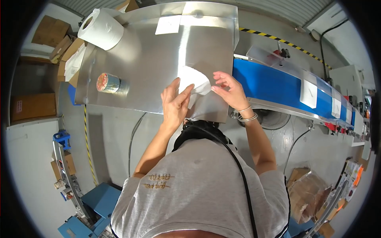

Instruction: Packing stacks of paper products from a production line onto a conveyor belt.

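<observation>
A thin white sheet (194,81), bent with a rounded far edge, is raised over the metal table (154,59) near its front right part. My left hand (175,104) pinches its near left side between thumb and fingers. On the other side is my right hand (232,92), its fingers apart and curved; the thumb tip lies at the sheet's right edge, and I cannot tell whether it touches. Whether the sheet is a single paper or a flat pouch does not show.
A large white paper roll (104,29) and a short cylinder (108,83) with a reddish top stand at the table's left. A white paper (168,25) lies at the back. To the right runs a blue conveyor belt (270,79) bearing several flat white pieces; a fan (272,119) is below it.
</observation>
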`<state>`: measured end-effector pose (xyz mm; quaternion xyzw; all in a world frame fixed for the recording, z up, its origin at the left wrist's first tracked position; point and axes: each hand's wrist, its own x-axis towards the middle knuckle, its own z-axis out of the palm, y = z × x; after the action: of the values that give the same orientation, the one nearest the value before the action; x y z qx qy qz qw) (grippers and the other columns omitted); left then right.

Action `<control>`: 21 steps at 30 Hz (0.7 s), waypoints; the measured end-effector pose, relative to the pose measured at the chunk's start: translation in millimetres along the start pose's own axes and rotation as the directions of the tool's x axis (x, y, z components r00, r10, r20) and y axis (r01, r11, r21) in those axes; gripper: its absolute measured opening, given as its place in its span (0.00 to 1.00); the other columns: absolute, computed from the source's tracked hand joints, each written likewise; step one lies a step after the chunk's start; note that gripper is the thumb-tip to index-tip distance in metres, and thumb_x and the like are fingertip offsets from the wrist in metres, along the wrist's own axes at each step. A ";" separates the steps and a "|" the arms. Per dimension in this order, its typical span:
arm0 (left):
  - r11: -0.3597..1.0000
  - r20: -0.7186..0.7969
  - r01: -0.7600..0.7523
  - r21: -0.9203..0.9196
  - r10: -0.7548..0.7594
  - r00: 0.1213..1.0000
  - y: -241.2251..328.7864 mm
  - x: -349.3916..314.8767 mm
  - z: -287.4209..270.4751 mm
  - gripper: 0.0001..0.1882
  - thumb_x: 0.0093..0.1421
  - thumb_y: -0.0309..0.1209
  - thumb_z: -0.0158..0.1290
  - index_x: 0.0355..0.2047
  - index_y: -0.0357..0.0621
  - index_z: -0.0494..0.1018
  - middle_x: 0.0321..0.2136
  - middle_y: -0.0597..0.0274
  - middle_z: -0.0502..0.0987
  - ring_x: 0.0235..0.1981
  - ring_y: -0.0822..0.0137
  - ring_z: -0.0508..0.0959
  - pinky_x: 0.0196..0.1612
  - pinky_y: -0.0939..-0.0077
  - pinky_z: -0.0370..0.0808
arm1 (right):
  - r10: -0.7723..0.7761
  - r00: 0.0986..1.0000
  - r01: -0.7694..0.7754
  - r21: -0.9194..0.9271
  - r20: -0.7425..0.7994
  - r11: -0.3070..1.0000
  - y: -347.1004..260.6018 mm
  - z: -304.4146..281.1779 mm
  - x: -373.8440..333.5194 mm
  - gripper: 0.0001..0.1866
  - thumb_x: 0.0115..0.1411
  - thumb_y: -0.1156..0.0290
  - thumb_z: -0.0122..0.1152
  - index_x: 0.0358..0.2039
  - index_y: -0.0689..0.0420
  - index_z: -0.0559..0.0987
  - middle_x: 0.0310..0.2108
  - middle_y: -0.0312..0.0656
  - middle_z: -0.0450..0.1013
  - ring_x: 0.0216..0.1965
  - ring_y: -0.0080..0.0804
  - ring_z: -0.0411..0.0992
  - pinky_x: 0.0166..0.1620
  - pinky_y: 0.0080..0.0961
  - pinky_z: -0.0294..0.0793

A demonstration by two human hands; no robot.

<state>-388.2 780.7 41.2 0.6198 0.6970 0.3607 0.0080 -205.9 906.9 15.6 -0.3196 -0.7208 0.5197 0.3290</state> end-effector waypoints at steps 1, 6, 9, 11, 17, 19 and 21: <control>1.000 0.013 0.006 0.000 -0.006 1.000 0.7 0.1 0.1 0.19 0.52 0.23 0.57 0.44 0.57 0.78 0.50 0.52 0.68 0.46 0.56 0.69 0.50 0.64 0.63 | 0.012 0.999 -0.012 -0.007 0.032 1.000 0.3 1.1 1.5 0.24 0.51 0.74 0.67 0.49 0.56 0.72 0.42 0.37 0.73 0.39 0.23 0.71 0.43 0.20 0.72; 0.999 -0.031 0.053 -0.006 -0.053 0.998 5.1 -1.9 2.4 0.18 0.51 0.23 0.57 0.42 0.55 0.79 0.50 0.52 0.69 0.46 0.56 0.69 0.50 0.64 0.63 | 0.027 0.995 -0.029 0.023 0.095 0.999 -3.4 5.2 10.5 0.25 0.51 0.73 0.67 0.50 0.55 0.71 0.41 0.37 0.72 0.37 0.22 0.70 0.42 0.20 0.72; 0.999 -0.023 0.040 0.000 -0.040 0.999 4.7 -1.8 1.1 0.17 0.51 0.23 0.58 0.42 0.54 0.79 0.49 0.52 0.69 0.47 0.57 0.69 0.50 0.64 0.63 | 0.024 0.993 -0.029 0.040 0.119 0.999 -1.7 4.6 11.7 0.24 0.51 0.74 0.67 0.49 0.55 0.70 0.41 0.37 0.72 0.36 0.21 0.70 0.42 0.20 0.73; 1.000 -0.016 0.028 0.000 -0.028 0.999 4.0 -1.6 0.4 0.17 0.50 0.23 0.58 0.41 0.54 0.79 0.49 0.52 0.69 0.47 0.57 0.69 0.50 0.64 0.62 | 0.018 0.991 -0.026 0.057 0.131 0.998 -0.8 4.0 12.8 0.24 0.51 0.74 0.67 0.49 0.56 0.71 0.40 0.37 0.71 0.36 0.21 0.70 0.42 0.19 0.73; 1.000 -0.010 0.006 -0.001 -0.006 1.000 4.8 -0.2 1.4 0.16 0.51 0.26 0.59 0.41 0.54 0.79 0.50 0.52 0.69 0.47 0.56 0.69 0.50 0.64 0.62 | -0.031 0.964 0.020 0.044 0.264 0.999 9.1 2.0 16.3 0.20 0.53 0.72 0.65 0.46 0.59 0.72 0.38 0.35 0.70 0.34 0.20 0.68 0.40 0.17 0.70; 0.992 -0.037 0.109 -0.062 -0.111 0.993 10.3 2.9 -1.4 0.18 0.52 0.27 0.59 0.44 0.54 0.77 0.50 0.50 0.69 0.47 0.54 0.69 0.51 0.62 0.63 | -0.202 0.962 0.214 -0.049 0.184 0.976 17.2 -9.4 10.2 0.16 0.57 0.69 0.62 0.44 0.59 0.71 0.34 0.32 0.67 0.31 0.17 0.64 0.35 0.15 0.67; 0.979 -0.083 0.186 -0.086 -0.193 0.978 2.7 1.1 2.7 0.19 0.53 0.27 0.58 0.46 0.54 0.75 0.50 0.49 0.68 0.47 0.51 0.69 0.51 0.60 0.65 | 0.181 0.983 -0.181 0.005 0.033 0.983 48.4 -34.8 -5.4 0.09 0.62 0.67 0.56 0.35 0.58 0.68 0.26 0.27 0.56 0.27 0.17 0.55 0.29 0.18 0.60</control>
<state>-384.9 782.9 41.0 0.5324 0.7381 0.4129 0.0347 -168.9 933.7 -23.1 -0.3739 -0.6918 0.5555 0.2702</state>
